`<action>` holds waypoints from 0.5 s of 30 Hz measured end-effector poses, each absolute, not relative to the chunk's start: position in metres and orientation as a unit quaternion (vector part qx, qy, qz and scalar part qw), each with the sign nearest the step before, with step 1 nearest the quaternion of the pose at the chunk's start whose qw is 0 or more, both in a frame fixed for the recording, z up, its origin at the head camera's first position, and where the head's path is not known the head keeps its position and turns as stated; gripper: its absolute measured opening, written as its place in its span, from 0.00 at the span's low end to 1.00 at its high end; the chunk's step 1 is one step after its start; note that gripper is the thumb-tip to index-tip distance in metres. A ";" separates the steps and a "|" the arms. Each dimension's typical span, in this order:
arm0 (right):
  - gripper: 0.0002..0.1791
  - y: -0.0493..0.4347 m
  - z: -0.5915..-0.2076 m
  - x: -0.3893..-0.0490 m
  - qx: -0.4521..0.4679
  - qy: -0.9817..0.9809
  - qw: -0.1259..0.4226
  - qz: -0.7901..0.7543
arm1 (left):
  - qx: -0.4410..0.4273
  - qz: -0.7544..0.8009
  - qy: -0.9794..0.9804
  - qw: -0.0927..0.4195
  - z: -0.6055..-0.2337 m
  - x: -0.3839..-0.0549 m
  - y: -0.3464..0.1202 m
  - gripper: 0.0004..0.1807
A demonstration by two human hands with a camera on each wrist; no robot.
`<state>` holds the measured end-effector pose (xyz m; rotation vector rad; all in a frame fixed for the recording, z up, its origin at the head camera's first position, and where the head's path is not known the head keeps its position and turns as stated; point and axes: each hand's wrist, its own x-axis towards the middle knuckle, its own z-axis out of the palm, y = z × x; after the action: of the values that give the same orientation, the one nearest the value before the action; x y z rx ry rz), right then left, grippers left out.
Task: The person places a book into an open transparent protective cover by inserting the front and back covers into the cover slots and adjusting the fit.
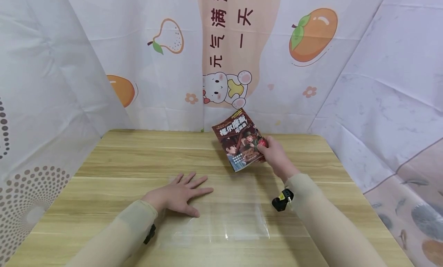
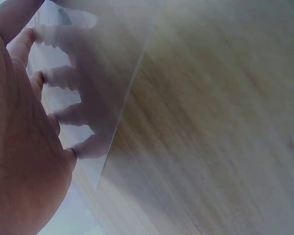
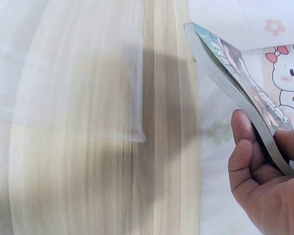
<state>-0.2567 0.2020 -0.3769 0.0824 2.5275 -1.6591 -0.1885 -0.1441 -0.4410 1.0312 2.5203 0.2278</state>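
Note:
A paperback book (image 1: 240, 142) with a dark red illustrated cover and Chinese lettering is held above the far part of the table. My right hand (image 1: 275, 155) grips it by its right lower edge, thumb on the cover and fingers underneath, as the right wrist view of the book (image 3: 245, 93) shows. On the table lies a clear plastic sheet or sleeve (image 1: 238, 221), its edge (image 2: 122, 110) plain in the left wrist view. My left hand (image 1: 180, 196) rests on its left part with fingers spread. Whether the plastic has one layer or two, I cannot tell.
The wood-grain table (image 1: 145, 151) ends at the back against a white printed curtain (image 1: 138, 67). More curtains (image 1: 391, 86) hang at both sides. Each sleeve carries a small black device (image 1: 282, 199) at the wrist.

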 end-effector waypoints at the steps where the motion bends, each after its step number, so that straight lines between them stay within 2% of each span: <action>1: 0.15 0.201 -0.377 -0.256 0.029 0.832 0.060 -0.550 | 0.369 0.080 0.904 0.201 -0.442 -0.189 -0.144 0.45; 15: 0.17 0.194 -0.381 -0.239 0.043 0.801 0.075 -0.593 | 0.342 0.064 0.920 0.183 -0.444 -0.197 -0.139 0.45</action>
<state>-0.2390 0.1939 -0.3812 0.1291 2.4015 -1.7788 -0.1966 -0.1388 -0.4440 0.9648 2.5951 0.1803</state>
